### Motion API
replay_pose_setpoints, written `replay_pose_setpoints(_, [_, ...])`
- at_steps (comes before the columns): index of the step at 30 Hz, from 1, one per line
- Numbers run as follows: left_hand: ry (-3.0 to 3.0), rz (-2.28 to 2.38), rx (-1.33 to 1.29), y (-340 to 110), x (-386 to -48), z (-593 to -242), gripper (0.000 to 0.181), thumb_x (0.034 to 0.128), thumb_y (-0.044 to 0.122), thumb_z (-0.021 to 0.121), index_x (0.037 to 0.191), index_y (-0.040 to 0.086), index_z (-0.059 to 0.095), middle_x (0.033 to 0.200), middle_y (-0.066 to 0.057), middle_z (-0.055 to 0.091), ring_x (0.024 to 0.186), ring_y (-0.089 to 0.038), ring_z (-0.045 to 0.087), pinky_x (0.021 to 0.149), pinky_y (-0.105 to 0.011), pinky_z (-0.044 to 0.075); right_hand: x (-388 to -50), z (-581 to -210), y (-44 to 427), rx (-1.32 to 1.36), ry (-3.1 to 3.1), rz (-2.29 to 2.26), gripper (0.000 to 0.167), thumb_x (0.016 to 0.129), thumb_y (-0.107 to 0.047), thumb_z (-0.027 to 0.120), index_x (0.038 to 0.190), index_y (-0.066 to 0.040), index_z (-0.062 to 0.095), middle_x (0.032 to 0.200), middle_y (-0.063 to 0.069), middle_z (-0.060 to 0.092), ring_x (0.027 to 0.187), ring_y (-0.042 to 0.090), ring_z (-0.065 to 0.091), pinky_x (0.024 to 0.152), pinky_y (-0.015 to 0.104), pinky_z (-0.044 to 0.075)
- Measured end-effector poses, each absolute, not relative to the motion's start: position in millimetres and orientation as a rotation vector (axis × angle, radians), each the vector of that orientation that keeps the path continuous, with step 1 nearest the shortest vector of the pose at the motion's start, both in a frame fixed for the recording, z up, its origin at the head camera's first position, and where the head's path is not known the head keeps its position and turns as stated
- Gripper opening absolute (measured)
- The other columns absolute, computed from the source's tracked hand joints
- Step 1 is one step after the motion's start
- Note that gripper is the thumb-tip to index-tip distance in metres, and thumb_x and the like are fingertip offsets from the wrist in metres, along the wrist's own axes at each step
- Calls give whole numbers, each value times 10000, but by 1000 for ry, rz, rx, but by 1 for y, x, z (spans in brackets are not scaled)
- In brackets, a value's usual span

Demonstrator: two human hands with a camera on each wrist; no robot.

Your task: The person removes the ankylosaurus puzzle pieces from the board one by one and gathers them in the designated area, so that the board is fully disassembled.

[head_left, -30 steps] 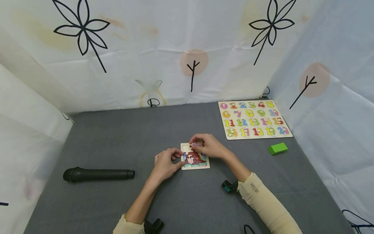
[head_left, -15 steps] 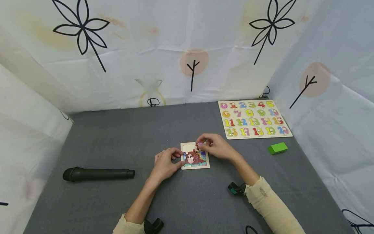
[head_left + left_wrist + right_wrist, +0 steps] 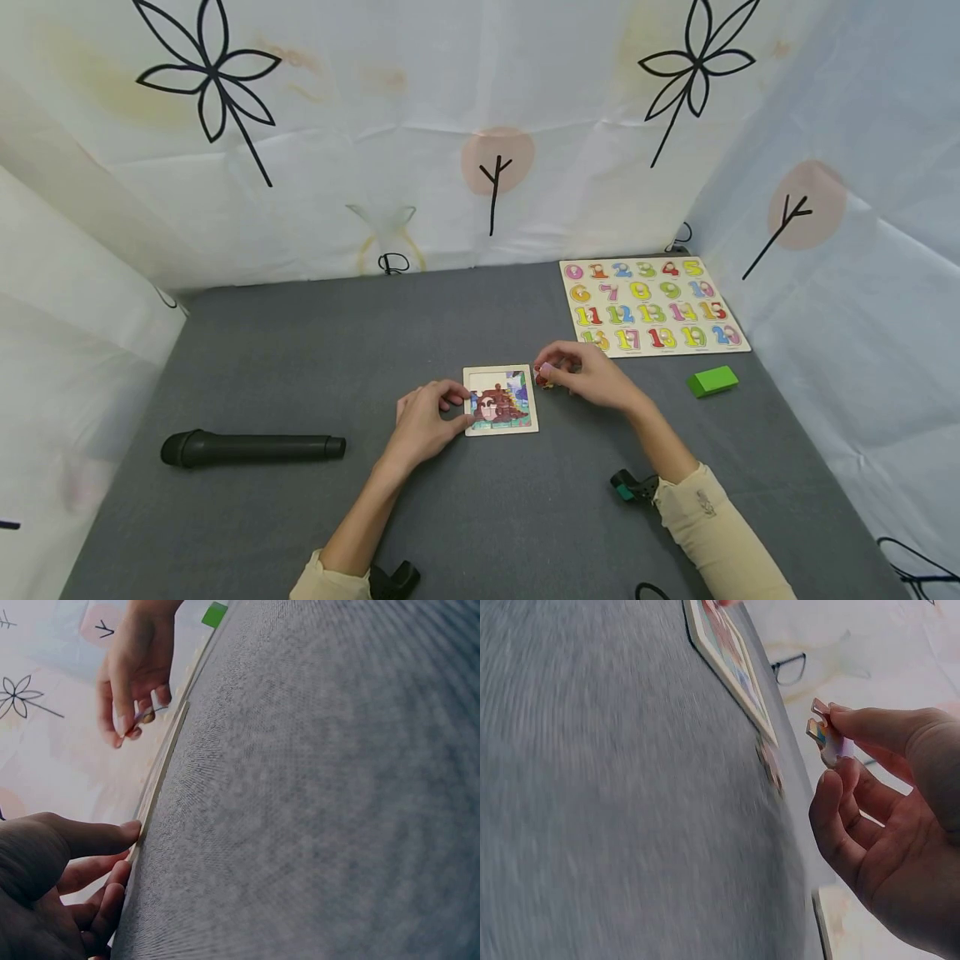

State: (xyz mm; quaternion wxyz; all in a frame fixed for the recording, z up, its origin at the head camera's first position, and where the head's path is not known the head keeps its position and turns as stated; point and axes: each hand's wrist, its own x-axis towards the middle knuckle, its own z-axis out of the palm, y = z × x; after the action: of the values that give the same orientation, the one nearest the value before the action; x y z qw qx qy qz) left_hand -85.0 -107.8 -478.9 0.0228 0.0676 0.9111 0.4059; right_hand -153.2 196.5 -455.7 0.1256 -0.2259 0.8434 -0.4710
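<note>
A small square jigsaw puzzle [image 3: 501,423] in a pale wooden frame lies on the grey table, part of its brown picture filled and its upper left bare. My left hand [image 3: 426,423] holds the frame's left edge, thumb at the lower corner and index finger higher up; the left wrist view shows the thumb on the board's edge [image 3: 161,776]. To the right of the frame, my right hand [image 3: 588,375] pinches a jigsaw piece [image 3: 829,739] between thumb and fingers, above the table. Another piece [image 3: 769,766] lies on the cloth beside the frame's corner, blurred.
A number puzzle board [image 3: 652,307] lies at the back right, and a green block [image 3: 712,381] is in front of it. On the left rests a black microphone [image 3: 255,447]. White printed cloth [image 3: 322,167] walls the table at the back and sides.
My right hand has moved right, from above the puzzle to beside it, with the jigsaw piece in its fingers. The left hand and the frame have stayed in place.
</note>
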Motion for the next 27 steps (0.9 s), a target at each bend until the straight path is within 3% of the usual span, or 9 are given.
replay_pose_setpoints(16, [2830, 1246, 197, -107, -84, -479, 257, 866, 192, 930, 1076, 147, 787, 981, -7, 728, 919, -156, 581, 1053, -592, 325, -162, -467, 237, -634, 2503, -1326, 135, 1056, -70, 691, 1159, -13, 757, 960, 169, 769, 713, 220, 644, 581, 281, 535])
replay_pose_setpoints(27, [2827, 1245, 189, -107, -85, -479, 261, 866, 194, 931, 1080, 148, 788, 985, -9, 729, 920, -156, 580, 1061, -599, 321, -162, -466, 236, -663, 2538, -1209, 135, 1055, -85, 696, 1153, -38, 776, 951, 119, 751, 659, 85, 576, 610, 246, 493])
